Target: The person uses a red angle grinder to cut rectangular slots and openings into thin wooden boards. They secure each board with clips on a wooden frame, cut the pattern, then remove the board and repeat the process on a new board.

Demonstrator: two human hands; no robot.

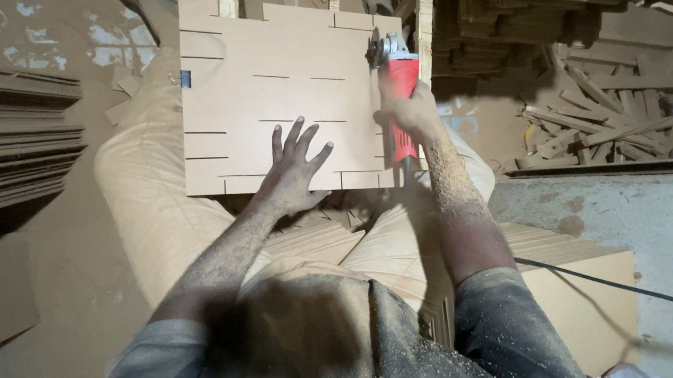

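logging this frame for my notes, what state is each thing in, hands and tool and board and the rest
left hand: open, fingers spread, pressed flat on the board
right hand: closed around the red angle grinder
red angle grinder: held, disc at the board's right edge; spinning or not, cannot tell
slotted fibreboard panel: lying flat, many narrow slots cut in it
black power cord: trailing slack over the grey floor
offcut pile: loose, jumbled
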